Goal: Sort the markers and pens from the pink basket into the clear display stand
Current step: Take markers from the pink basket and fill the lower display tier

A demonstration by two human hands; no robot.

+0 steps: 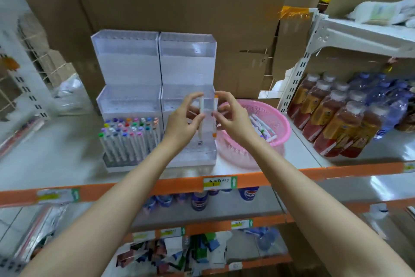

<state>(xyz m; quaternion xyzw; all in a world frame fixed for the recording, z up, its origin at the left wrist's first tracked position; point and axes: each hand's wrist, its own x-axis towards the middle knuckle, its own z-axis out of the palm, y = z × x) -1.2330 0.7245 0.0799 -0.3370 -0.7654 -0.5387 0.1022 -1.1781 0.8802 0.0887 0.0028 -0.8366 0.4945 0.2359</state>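
The left hand has its grip clamped on an upright white marker, the right hand on an orange-tipped marker, both seemingly over the clear display stand beside the pink basket.

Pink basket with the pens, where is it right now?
In the head view, the pink basket sits on the shelf right of centre, between the clear display stand and the bottles.

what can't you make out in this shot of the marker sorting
Head view only:
Print on the slim white marker in the left hand and the orange-capped white marker in the right hand: too small, blurred.
Count of loose markers in the pink plastic basket: right hand covers some.
Writing on the white-and-yellow shelf label: blurred.
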